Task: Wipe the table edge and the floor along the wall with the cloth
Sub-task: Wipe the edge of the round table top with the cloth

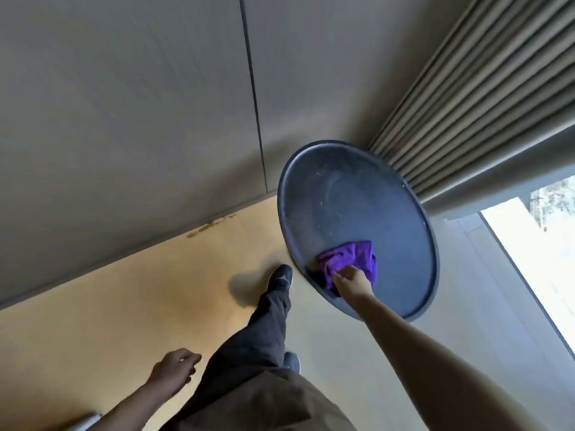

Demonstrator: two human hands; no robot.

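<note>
A round dark blue-grey table (389, 225) with a raised rim stands near the wall corner, its top streaked with pale smears. A purple cloth (351, 258) lies bunched on the table's near left part, close to the rim. My right hand (353, 279) presses on the cloth and grips it, arm stretched out from the lower right. My left hand (174, 370) hangs loosely curled over the floor at lower left, holding nothing. The tan floor (124, 290) runs along the grey wall (124, 104), with a brown stain (211, 227) by the baseboard.
Pleated beige curtains (485, 104) hang right behind the table. A bright window or glass door (535, 259) is at the right. My dark-trousered leg and black shoe (280, 279) stand just left of the table. A pale cylindrical object (84, 421) shows at the bottom left edge.
</note>
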